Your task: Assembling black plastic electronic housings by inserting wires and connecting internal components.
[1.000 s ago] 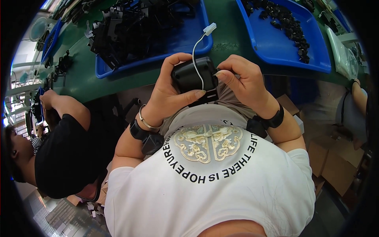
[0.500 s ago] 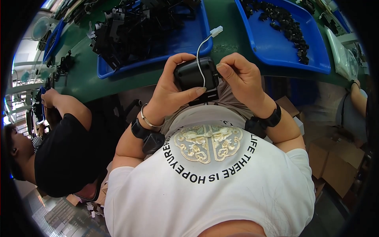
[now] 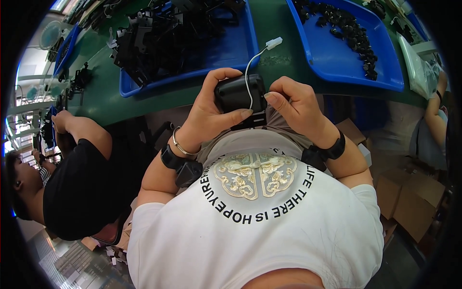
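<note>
Left hand (image 3: 204, 111) grips black housing (image 3: 235, 95) by near edge of table (image 3: 154, 102); right hand (image 3: 301, 107) curls alongside, pinch unclear. Step: apparently side work; next calls for steady support.

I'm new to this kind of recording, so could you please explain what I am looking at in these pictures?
Certainly. There is no machine: these are a person's own bare hands, seen from above by a wide fisheye camera worn on the head, which is why straight edges bend. The left hand holds a black housing. A thin white cable crosses it and ends in a white connector. The right hand is close to the housing's right end; I cannot tell whether it touches. On the green table, the left blue tray holds a pile of dark brackets, and the right blue tray holds small black parts.
</note>
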